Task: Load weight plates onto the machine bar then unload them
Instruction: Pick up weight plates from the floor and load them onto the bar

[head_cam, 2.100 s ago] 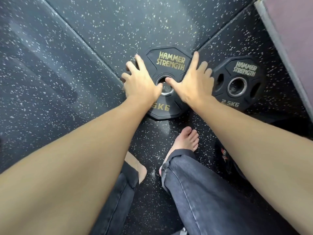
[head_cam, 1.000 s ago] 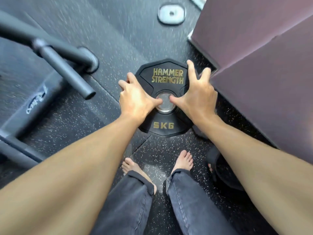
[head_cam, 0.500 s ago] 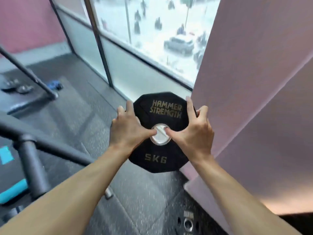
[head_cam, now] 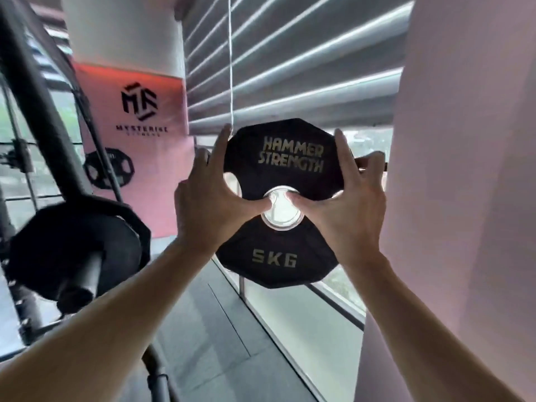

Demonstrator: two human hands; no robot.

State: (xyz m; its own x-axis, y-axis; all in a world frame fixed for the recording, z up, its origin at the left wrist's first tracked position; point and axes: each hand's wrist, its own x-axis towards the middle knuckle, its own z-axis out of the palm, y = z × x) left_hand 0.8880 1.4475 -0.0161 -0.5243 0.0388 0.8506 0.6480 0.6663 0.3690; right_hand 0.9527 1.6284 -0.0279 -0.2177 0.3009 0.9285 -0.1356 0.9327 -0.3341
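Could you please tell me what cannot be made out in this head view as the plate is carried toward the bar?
- 5 kg plate: side grip holes largely covered by the left hand and right hand.
- Bar sleeve: motion-blurred; its far end runs off the left edge.
- Loaded plate on it: its markings are unreadable.
- Far plate: lettering too small, crossed by a frame upright.

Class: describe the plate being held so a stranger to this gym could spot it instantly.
Start at the slatted window blind. In front of it the left hand and right hand hold up a black plate. Unlike the plate on the bar to the left, it reads HAMMER STRENGTH and 5KG.
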